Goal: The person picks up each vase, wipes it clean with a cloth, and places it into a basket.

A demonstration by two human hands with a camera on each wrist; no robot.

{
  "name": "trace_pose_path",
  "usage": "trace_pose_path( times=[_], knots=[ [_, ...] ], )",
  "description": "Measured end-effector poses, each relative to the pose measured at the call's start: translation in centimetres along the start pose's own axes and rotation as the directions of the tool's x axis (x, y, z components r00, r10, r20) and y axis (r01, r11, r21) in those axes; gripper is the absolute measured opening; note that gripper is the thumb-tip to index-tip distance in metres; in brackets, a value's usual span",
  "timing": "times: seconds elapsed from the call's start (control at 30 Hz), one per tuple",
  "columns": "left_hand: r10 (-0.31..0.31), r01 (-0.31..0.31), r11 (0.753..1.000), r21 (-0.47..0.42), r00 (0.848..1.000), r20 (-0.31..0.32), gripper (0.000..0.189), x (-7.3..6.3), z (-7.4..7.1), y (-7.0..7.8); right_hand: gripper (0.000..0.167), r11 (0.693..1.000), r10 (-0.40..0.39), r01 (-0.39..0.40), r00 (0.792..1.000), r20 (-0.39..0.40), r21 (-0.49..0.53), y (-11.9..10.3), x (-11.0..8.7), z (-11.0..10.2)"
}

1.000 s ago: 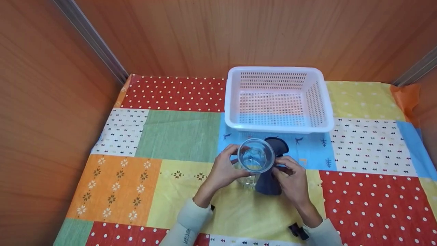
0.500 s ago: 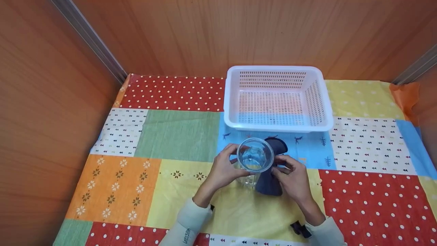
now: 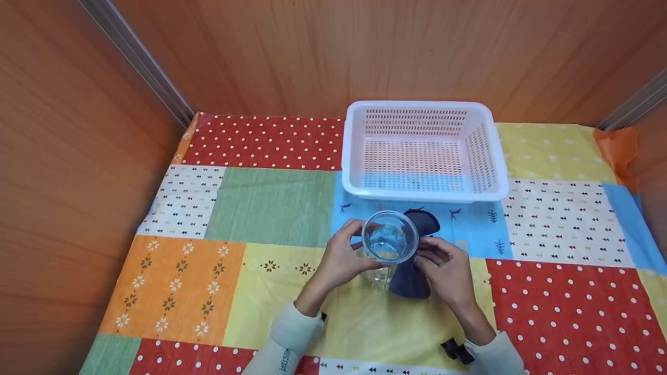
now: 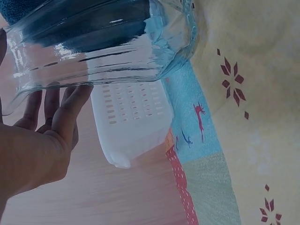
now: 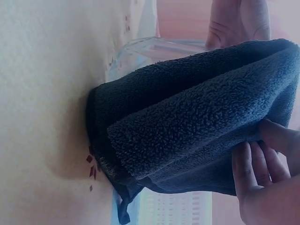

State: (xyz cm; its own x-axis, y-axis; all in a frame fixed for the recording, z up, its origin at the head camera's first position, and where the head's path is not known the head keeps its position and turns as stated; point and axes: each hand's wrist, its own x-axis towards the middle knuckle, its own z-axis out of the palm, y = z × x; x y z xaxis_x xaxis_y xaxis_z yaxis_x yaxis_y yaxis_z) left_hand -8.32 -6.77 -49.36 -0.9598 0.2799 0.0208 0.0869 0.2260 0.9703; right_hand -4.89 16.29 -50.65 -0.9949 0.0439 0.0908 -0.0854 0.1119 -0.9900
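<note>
My left hand grips a tall clear glass cup, fingers and thumb around its side below the rim. The cup stands mouth upward; in the left wrist view its glass has ridged sides and a thick base. Against its right side hangs a dark blue-grey towel. Between thumb and fingertips, my right hand pinches that towel. Fluffy pile and a folded layer of the towel fill the right wrist view, with a small loop at its lower corner. The towel hides part of the cup there.
A white perforated plastic basket sits just beyond the hands, with nothing visible inside. Beneath everything lies a patchwork tablecloth. Wood-patterned panels enclose the back and both sides.
Almost nothing differs. The right wrist has shifted very slightly; both hands keep their hold on the cup and towel in the same place.
</note>
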Motion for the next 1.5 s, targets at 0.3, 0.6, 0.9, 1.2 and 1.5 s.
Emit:
trace_pose_path(
  times=[0.3, 0.6, 0.9, 1.2, 1.5],
  knots=[
    [0.014, -0.014, 1.000, 0.007, 0.999, -0.043, 0.059, -0.1, 0.5, -0.2, 0.032, 0.997, -0.069, 0.070, 0.997, -0.020, 0.014, -0.3, 0.0, 0.2],
    [0.016, -0.015, 1.000, 0.006, 0.997, -0.073, 0.058, -0.3, 0.8, -0.2, 0.021, 0.993, -0.110, 0.111, 0.993, 0.041, -0.024, 0.1, 0.8, -0.2],
    [0.003, -0.002, 1.000, 0.016, 0.998, -0.059, 0.060, -0.2, 0.7, 0.0, 0.022, 0.987, -0.112, 0.120, 0.991, 0.068, -0.112, 1.3, 0.7, -0.5],
    [0.004, -0.003, 1.000, 0.016, 0.998, -0.061, 0.058, -0.1, 0.6, -0.1, 0.018, 0.990, -0.046, 0.057, 0.995, 0.086, -0.129, 3.3, 0.7, -0.7],
    [-0.013, 0.014, 1.000, 0.022, 0.999, -0.046, 0.062, -0.2, 0.7, -0.1, 0.019, 0.993, -0.068, 0.074, 0.995, 0.070, -0.091, 3.6, 0.5, -0.8]
  ],
)
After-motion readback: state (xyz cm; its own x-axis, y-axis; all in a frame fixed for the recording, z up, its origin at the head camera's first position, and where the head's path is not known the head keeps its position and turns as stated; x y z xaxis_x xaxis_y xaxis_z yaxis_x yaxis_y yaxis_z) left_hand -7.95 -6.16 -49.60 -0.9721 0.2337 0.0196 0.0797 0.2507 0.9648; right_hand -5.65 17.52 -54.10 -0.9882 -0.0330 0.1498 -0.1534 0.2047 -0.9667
